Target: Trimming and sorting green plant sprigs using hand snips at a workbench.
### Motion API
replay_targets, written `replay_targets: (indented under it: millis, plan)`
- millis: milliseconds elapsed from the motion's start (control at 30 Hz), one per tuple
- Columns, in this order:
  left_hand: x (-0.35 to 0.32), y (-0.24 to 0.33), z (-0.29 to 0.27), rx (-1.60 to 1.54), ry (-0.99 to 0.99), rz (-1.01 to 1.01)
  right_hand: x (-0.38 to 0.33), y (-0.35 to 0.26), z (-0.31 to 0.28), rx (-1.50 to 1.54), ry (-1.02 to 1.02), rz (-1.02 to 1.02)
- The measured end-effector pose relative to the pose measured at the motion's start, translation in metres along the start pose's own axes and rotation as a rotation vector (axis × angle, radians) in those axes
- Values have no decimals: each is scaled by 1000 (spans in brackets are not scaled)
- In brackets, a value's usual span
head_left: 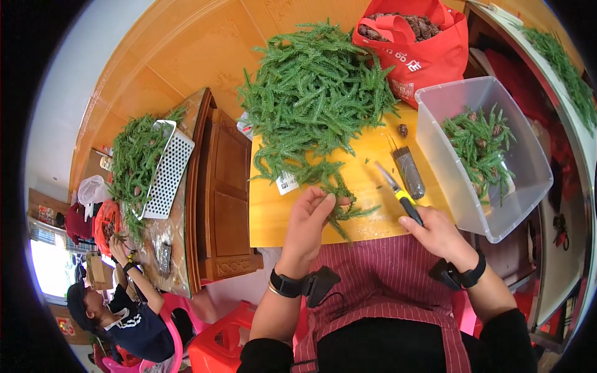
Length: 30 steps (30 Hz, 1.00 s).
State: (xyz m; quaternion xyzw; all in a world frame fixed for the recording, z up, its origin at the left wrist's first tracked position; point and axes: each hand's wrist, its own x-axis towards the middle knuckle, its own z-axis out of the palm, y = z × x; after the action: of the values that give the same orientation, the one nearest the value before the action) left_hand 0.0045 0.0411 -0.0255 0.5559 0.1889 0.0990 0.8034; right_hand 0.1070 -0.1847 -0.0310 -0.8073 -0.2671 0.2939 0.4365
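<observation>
My left hand (311, 217) is closed, its thumb and fingers pinching a green fir-like sprig (342, 214) above the near edge of the yellow table (273, 217). My right hand (433, 233) wraps round a tool with a black and yellow handle (404, 202); its slim metal tip points up and left, apart from the sprig. Beyond the tool lies a bundle of thin dark wires in a clear sleeve (408, 171), with a small brown pine cone (403, 130) above it. A big heap of green sprigs (317, 93) covers the table's far side.
At the right, a clear plastic bin (485, 214) holds sprigs with pine cones. Behind it stands a red bag (429, 59) full of pine cones. To the left, a co-worker (134, 323) sits at another table with a white perforated basket (171, 165) and more sprigs (134, 158).
</observation>
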Motion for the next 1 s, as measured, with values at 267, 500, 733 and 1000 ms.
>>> replay_targets:
  millis: [267,500,733,1000]
  plan:
    - [-7,9,-3,-362,-178,-136,10,3,32,-754,271,-273]
    - [-6,11,-5,-262,-235,-116,16,12,30,-771,222,-292]
    - [-1,11,-2,-176,-190,-90,13,13,34,-954,252,-260]
    - [0,13,-11,95,-70,33,-6,-21,12,-774,178,-327]
